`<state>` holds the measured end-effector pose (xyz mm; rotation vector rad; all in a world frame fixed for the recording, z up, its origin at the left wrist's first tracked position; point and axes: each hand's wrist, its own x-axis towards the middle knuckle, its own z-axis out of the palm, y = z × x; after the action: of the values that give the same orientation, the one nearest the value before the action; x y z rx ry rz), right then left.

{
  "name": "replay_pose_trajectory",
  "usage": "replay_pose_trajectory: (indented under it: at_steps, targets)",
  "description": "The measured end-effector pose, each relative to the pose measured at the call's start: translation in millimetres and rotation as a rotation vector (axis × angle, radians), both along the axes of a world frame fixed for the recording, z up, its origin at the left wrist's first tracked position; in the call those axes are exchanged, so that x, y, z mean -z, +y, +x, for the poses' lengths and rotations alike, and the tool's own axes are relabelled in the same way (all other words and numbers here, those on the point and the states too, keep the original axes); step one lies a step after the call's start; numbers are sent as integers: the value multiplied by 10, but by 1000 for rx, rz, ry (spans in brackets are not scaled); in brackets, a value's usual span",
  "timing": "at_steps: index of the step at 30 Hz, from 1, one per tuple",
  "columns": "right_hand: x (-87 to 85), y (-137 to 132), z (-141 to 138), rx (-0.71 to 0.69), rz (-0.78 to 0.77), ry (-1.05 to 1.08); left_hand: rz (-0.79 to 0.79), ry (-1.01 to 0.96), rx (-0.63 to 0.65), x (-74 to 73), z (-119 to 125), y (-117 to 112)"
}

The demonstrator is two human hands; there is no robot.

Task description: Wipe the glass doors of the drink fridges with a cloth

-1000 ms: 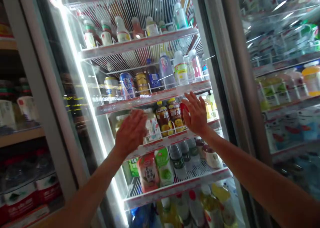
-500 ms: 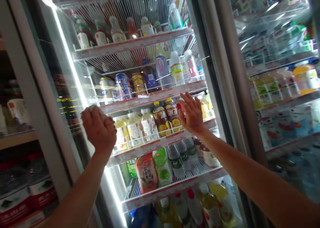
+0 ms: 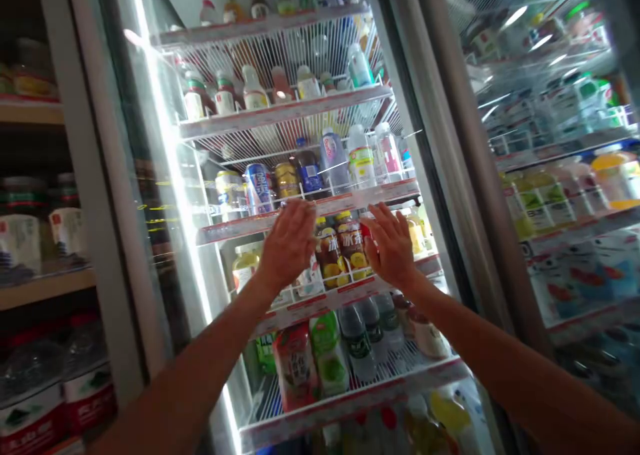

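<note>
My left hand (image 3: 290,242) lies flat against the glass door (image 3: 225,75) of a lit drinks fridge, fingers stretched upward and together; nothing shows under the palm. My right hand (image 3: 393,245) is pressed on the same glass just to the right, fingers spread, holding nothing. Between and behind the hands stand brown tea bottles with yellow caps (image 3: 351,242) on a wire shelf. Cans (image 3: 260,187) and taller bottles sit on the shelf above; cartons and green bottles (image 3: 327,352) are on the shelf below.
A grey door frame (image 3: 450,195) separates this fridge from a second glass-fronted fridge (image 3: 575,175) full of drinks on the right. On the left, wooden shelves (image 3: 45,285) carry jars and red-and-white packs.
My left hand swept left across the glass with a pale cloth showing under it, then back right to beside the right hand. The right hand stayed in place. The view tilted slightly up.
</note>
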<state>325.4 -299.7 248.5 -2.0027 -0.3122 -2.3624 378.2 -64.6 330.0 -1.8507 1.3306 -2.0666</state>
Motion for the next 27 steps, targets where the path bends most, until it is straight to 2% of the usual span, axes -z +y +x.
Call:
replay_pose_trajectory:
  at_steps: [1,2,3,6,7,8,9,12,13,14,17,18,19,20,22,23,24,25,27]
  targets:
    - [1,-3,-1,-3,0,4,120,-4,0,-39,-4,-47]
    - [2,-6,0,-8,1,12,151,4,3,-100,-1,-65]
    - [3,-8,2,-13,1,22,84,20,13,-180,8,-59]
    - [3,0,16,-23,2,31,-413,84,63,-434,40,-44]
    - [1,6,20,-21,5,28,-500,95,75,-482,41,-80]
    - [-1,13,23,-18,8,22,-493,98,79,-502,33,-143]
    - [-3,16,22,-14,10,15,-386,91,76,-498,18,-226]
    - [-1,-21,-11,-1,-32,19,118,34,44,-453,-41,-478]
    - [6,-58,-32,4,-65,31,169,19,38,-463,-55,-534]
    - [16,-107,-58,9,-91,43,119,16,40,-491,-63,-577]
    - [69,-310,-143,24,-53,57,-340,46,80,-604,-76,-702]
    - [92,-384,-169,29,-8,53,-408,53,90,-615,-85,-769]
    - [117,-454,-193,35,34,50,-373,49,93,-603,-99,-853]
    - [144,-520,-215,39,60,48,-240,31,90,-569,-117,-947]
    - [204,-631,-257,42,71,51,123,-19,76,-468,-158,-1136]
    - [234,-676,-280,43,67,54,242,-38,72,-419,-176,-1217]
    - [264,-713,-305,42,63,53,276,-45,70,-378,-189,-1284]
    - [288,-739,-333,38,62,47,223,-36,73,-345,-199,-1341]
    - [310,-752,-392,5,58,29,-1,2,104,-292,-207,-1441]
